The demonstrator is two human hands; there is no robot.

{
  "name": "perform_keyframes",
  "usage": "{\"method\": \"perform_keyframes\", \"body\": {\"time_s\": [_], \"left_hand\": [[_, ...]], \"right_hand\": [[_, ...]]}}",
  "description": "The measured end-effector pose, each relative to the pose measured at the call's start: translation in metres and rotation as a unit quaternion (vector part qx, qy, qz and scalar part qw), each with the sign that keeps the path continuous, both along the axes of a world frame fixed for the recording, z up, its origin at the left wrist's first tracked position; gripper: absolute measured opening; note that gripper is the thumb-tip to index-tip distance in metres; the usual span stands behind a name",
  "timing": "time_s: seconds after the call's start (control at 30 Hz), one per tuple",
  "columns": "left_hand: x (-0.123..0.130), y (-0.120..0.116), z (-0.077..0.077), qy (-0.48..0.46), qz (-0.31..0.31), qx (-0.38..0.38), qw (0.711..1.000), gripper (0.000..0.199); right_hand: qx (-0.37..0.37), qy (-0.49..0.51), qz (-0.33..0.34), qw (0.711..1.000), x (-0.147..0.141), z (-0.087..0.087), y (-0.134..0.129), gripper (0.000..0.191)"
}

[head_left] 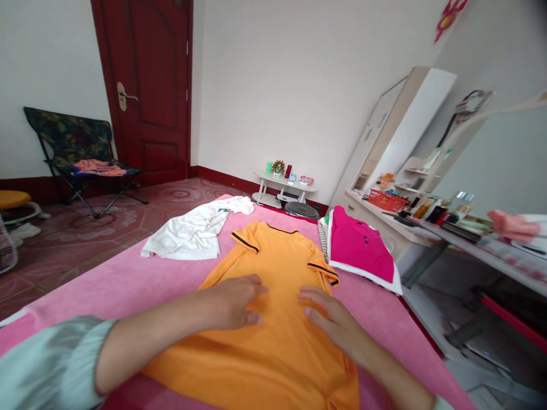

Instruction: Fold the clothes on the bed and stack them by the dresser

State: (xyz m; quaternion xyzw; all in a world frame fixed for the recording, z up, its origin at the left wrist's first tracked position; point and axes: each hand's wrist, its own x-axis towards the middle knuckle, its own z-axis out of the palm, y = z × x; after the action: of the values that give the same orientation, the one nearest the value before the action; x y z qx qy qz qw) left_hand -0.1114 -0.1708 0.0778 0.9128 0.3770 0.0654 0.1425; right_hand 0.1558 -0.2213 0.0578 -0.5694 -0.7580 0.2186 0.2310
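An orange short-sleeved shirt (280,262) with black stripes on its sleeve cuffs lies spread on a pink bed cover (376,324), its collar end away from me. My left hand (235,302) is over the shirt's left half, fingers apart and pointing right. Across from it, my right hand (329,319) is at the shirt's right half with its fingers stretched out. Neither hand grips the fabric. Whether the fingertips touch the cloth or hover just above it, I cannot tell. The shirt's lower part is partly hidden by my forearms.
A crumpled white garment (188,230) lies at the bed's far left. Folded clothes with a magenta shirt (361,245) on top are stacked at the right. Beyond are a dressing table (421,233) with a red basket (387,200), a low white table (282,181), and a folding chair (79,136).
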Motion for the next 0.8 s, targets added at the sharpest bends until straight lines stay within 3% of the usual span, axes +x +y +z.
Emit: {"method": "perform_keyframes", "body": {"time_s": [0.1,0.2,0.3,0.5,0.63,0.7,0.8], "left_hand": [[0.035,0.021,-0.032,-0.027,-0.072,-0.025,0.997,0.069],[0.057,0.053,-0.057,-0.028,-0.048,0.030,0.998,0.069],[0.057,0.089,-0.071,-0.019,0.023,0.072,0.997,0.068],[0.011,0.159,-0.075,0.033,0.223,0.138,0.965,0.065],[-0.019,0.195,-0.069,0.062,0.319,0.132,0.936,0.056],[-0.020,0.204,-0.064,0.082,0.355,0.146,0.920,0.051],[-0.003,0.205,-0.058,0.113,0.399,0.181,0.892,0.043]], "right_hand": [[0.025,-0.082,0.004,0.996,-0.007,-0.024,0.042,0.055],[0.031,-0.151,-0.025,0.988,-0.001,-0.044,0.075,0.062],[0.065,-0.159,-0.121,0.978,0.017,-0.058,0.095,0.062],[0.160,0.008,-0.247,0.956,0.047,-0.078,0.110,0.069],[0.195,0.045,-0.272,0.941,0.049,-0.078,0.112,0.066],[0.196,0.049,-0.280,0.939,0.049,-0.075,0.111,0.063],[0.192,0.053,-0.289,0.936,0.050,-0.071,0.110,0.058]]}}
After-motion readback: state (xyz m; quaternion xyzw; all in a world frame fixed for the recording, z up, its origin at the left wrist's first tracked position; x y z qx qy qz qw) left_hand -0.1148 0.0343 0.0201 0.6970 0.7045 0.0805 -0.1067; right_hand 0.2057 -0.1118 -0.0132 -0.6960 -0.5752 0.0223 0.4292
